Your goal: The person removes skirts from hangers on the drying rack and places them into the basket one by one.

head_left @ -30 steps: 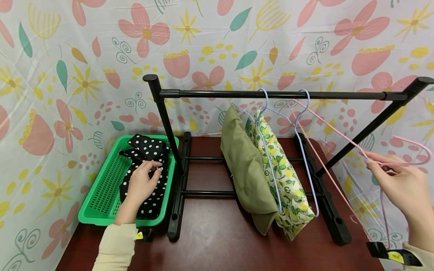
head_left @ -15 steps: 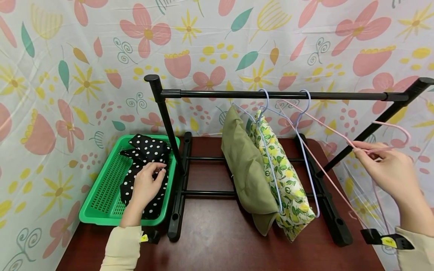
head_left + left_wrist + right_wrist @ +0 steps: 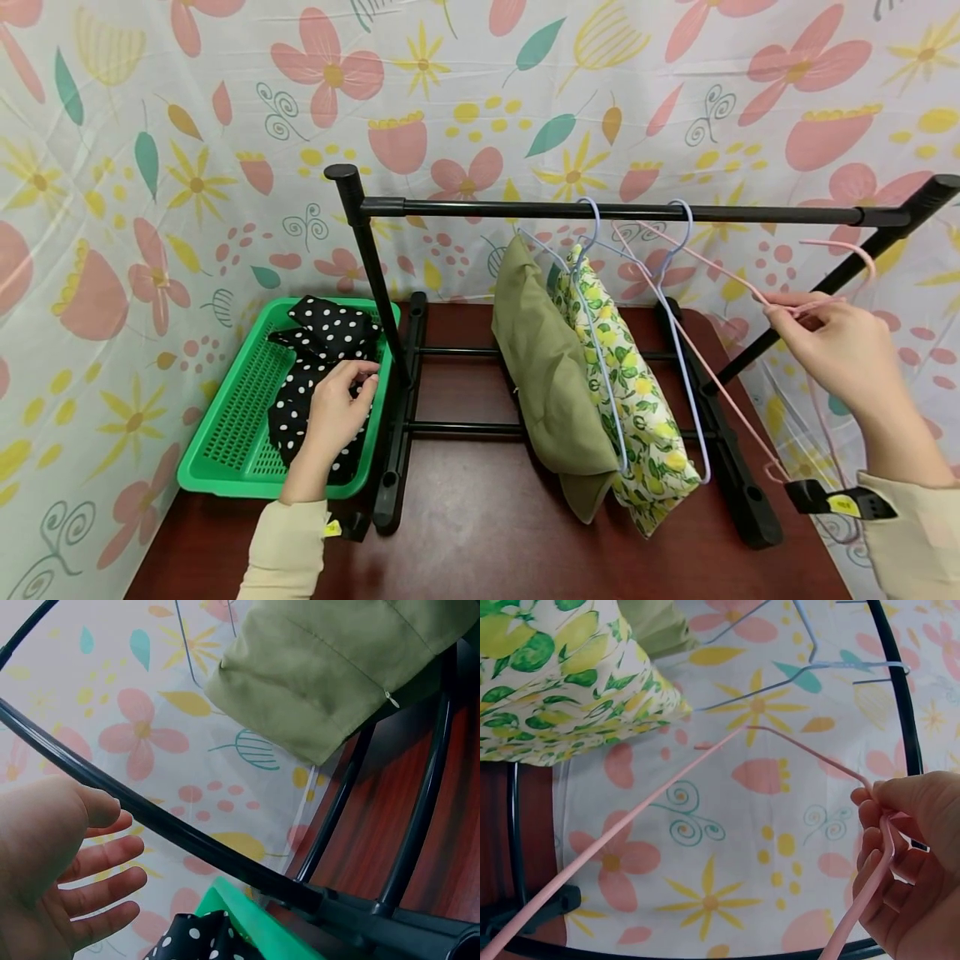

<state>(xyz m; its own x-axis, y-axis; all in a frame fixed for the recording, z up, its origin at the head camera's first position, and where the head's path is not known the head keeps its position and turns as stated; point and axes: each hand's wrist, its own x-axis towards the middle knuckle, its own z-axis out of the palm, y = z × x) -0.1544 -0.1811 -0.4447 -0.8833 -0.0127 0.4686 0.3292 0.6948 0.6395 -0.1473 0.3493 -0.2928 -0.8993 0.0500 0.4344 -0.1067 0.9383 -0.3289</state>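
Note:
My right hand [image 3: 836,346] pinches a pink clothes hanger [image 3: 862,900] by its neck at the rack's right end, its hook rising beyond the fingers. Below the rack's top bar [image 3: 480,208], an olive cushion cover [image 3: 551,367] and a lemon-print cushion cover [image 3: 648,408] hang on two lavender hangers. My left hand [image 3: 337,408], fingers loosely bent and holding nothing, hovers over a black polka-dot cloth [image 3: 330,321] in the green basket [image 3: 198,458]. In the left wrist view its fingers [image 3: 105,892] are spread apart, near a slanting black tube.
The black rack stands on a dark red table [image 3: 465,533], its left foot [image 3: 390,492] right beside the basket and its right foot [image 3: 750,508] near the table's right edge. A flowered curtain [image 3: 450,100] closes off the back and sides.
My right hand has moved left with the pink hanger, toward the hanging covers. My left hand has drifted slightly right above the polka-dot cloth.

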